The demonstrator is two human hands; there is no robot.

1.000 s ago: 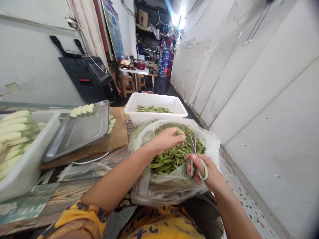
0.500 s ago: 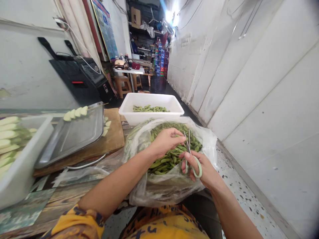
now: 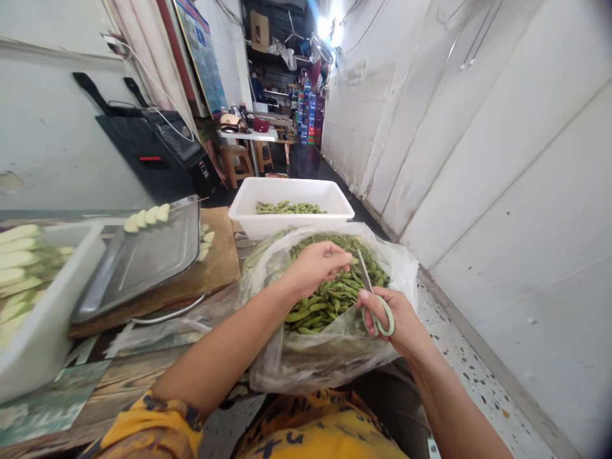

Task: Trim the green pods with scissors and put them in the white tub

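Note:
Green soybean pods (image 3: 320,306) fill a clear plastic bag (image 3: 282,363) directly in front of me. Over the pods, my left hand (image 3: 322,261) pinches a single soybean pod (image 3: 354,260), its tip showing past the fingertips. My right hand (image 3: 389,315) grips scissors (image 3: 366,271) by their pale green handles, a thumb and fingers through the loops. The blades point up and away, look closed together, and stand just right of the pinched pod. Behind the bag, a white plastic tub (image 3: 291,224) holds more pods.
On the left, a metal tray (image 3: 143,268) with skewered pale slices (image 3: 148,218) rests on a wooden board (image 3: 224,248). A white bin (image 3: 71,274) of similar slices stands beside it. A white wall (image 3: 502,191) runs along the right. Stools and a table stand farther back.
The scissor blades have gone from spread to closed. My right hand has moved slightly right and down, away from the left hand, which still pinches a pod.

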